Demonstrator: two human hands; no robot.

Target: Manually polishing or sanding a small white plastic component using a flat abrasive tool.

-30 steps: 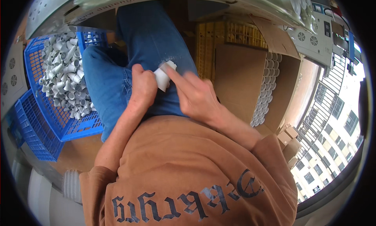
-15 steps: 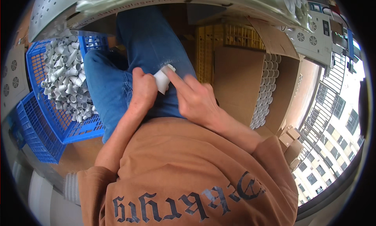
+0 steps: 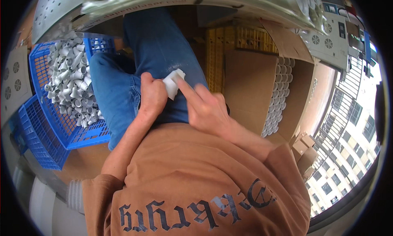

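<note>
- Head view, left hand [image 3: 154,95]: one, bare; fingers curled tight, apparently grasping the white piece at its left side; the exact contact is hidden.
- Right hand [image 3: 209,113]: one, bare, slightly blurred; index finger extended to the white piece's right side, other fingers bent; whether it grips or merely presses, cannot tell.
- White piece [image 3: 171,86]: one, between both hands, above the thigh; tilted, its form partly covered.
- Handling note, a judgement: the work looks like rubbing or trimming the piece; best served by a firm, still left grip and light, even pressure from the right, fingertip kept off any sharp edge.
- Pale specks [image 3: 175,66]: scattered on the blue jeans [image 3: 114,80], just beyond the piece.
- Blue crate [image 3: 88,144]: at left, bearing a loose heap of white-grey fittings [image 3: 69,80].
- Cardboard box [image 3: 247,84]: open, at right, with round-ended white pieces [image 3: 280,93] in rows.
- Yellow crate [image 3: 214,60]: behind the box.
</note>
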